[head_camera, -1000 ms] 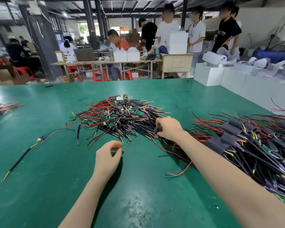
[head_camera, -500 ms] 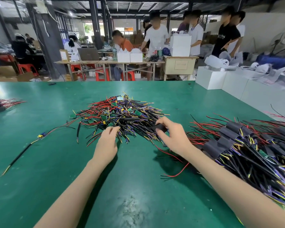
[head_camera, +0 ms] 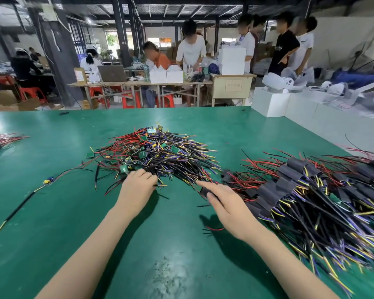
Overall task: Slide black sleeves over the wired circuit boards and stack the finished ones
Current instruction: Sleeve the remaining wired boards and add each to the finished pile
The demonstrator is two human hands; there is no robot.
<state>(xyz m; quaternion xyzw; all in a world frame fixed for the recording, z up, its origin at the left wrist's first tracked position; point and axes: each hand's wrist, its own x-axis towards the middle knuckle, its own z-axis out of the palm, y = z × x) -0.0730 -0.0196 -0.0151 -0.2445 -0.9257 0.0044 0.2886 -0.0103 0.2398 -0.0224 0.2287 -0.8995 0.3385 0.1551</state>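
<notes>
Gripping at the near edge of the unsleeved pile, left hand has fingers curled down into the wires, apparently pinching one board's leads; exactly which wire is hidden under the knuckles. A green board sits just left of and beyond those fingertips, touching the tangle. Further left, well apart from the grip, one loose wired board lies alone on the green table, its long black lead running down-left toward the person.

Right hand is right of the left hand, near but not touching it. It pinches a black sleeve between thumb and fingers, index finger stretched out toward the pile. Sleeve mouth direction can't be told, partly covered by the hand.

Key relation: the board being picked lies left and slightly beyond the sleeve. Wires in the pile fan mostly left-to-right, so a board pulled out should have its long axis roughly in line with the sleeve hand. Judgement: left hand is nearer the boards, it feeds; right hand holds the sleeve to receive.

Right of the sleeve grip, just beside the wrist, the finished stack spreads out, black-sleeved units in rows with the black and yellow leads trailing toward the person. Right hand is nearer for stacking.

Risk, guessing: neighbouring leads snag and drag out.
</notes>
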